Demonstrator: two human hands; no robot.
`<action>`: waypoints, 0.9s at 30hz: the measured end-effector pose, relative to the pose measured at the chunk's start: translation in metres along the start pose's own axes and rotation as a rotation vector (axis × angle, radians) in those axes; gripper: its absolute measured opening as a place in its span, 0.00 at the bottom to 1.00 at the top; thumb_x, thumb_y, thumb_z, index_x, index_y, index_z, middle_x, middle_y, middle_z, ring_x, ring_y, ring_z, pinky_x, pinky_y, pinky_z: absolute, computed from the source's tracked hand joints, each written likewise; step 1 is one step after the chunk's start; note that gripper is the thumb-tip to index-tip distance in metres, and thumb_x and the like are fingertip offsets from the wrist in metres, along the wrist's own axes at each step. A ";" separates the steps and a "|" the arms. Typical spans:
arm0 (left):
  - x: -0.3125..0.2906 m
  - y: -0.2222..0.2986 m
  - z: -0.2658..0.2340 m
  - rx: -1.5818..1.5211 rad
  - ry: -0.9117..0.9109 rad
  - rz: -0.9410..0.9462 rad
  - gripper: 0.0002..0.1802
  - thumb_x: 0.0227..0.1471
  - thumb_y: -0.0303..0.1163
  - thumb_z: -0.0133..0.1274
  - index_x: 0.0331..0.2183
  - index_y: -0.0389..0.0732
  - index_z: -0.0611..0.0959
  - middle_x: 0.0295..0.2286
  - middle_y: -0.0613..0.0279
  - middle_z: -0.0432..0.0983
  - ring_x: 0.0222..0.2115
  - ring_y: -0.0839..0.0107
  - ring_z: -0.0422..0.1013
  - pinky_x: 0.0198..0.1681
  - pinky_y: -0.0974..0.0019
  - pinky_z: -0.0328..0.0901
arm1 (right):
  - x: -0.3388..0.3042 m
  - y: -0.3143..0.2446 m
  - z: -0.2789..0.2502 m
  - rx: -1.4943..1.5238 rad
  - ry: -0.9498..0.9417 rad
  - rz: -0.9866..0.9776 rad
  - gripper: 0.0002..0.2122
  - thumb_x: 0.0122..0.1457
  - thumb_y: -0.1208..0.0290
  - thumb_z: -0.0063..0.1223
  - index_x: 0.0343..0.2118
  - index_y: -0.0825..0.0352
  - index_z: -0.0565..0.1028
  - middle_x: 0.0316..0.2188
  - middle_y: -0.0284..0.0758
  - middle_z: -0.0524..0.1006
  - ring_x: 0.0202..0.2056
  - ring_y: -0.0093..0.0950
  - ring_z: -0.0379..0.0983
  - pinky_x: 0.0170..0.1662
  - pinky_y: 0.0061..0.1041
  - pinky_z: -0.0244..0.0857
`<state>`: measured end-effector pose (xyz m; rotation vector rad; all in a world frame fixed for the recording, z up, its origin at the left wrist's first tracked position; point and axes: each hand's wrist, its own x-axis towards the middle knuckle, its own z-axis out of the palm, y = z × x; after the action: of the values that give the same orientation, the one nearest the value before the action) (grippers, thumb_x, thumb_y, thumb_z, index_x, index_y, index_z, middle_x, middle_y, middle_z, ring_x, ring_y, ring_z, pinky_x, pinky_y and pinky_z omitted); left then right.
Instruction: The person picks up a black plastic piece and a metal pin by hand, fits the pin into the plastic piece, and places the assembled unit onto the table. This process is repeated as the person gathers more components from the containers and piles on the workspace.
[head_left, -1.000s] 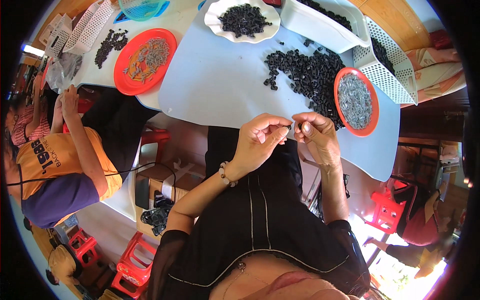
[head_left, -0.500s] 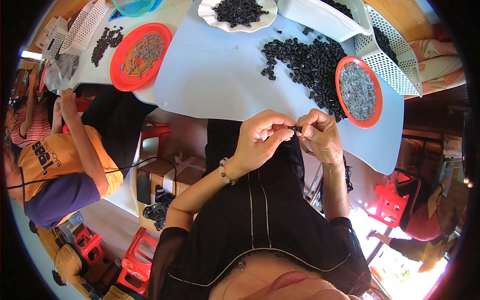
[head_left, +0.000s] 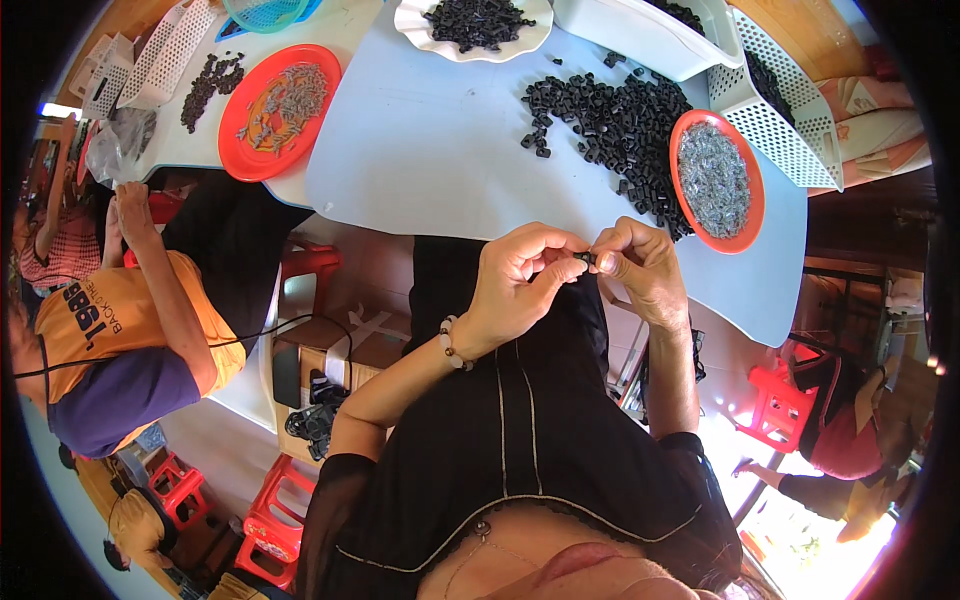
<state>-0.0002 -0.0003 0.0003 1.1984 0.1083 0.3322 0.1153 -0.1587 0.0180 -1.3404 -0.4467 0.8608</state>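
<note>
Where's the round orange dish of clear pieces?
In the head view, the round orange dish is at the right of the pale blue table, beside the loose small black pieces, beyond the right hand.

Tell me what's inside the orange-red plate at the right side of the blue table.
The orange-red plate holds a heap of small, clear pieces, with its rim left bare. The heap covers the plate's bottom, so that and the lowest pieces can't be seen.
</note>
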 end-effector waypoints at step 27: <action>0.002 0.006 0.003 0.544 0.049 0.328 0.11 0.46 0.12 0.55 0.33 0.33 0.80 0.31 0.55 0.77 0.26 0.64 0.76 0.29 0.67 0.70 | 0.004 -0.004 0.006 -0.107 -0.011 0.113 0.08 0.56 0.73 0.62 0.25 0.69 0.73 0.21 0.32 0.77 0.26 0.17 0.71 0.31 0.17 0.65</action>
<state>0.0011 -0.0012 0.0069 1.7530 0.0435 0.6471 0.1142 -0.1515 0.0228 -1.4710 -0.4346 0.9486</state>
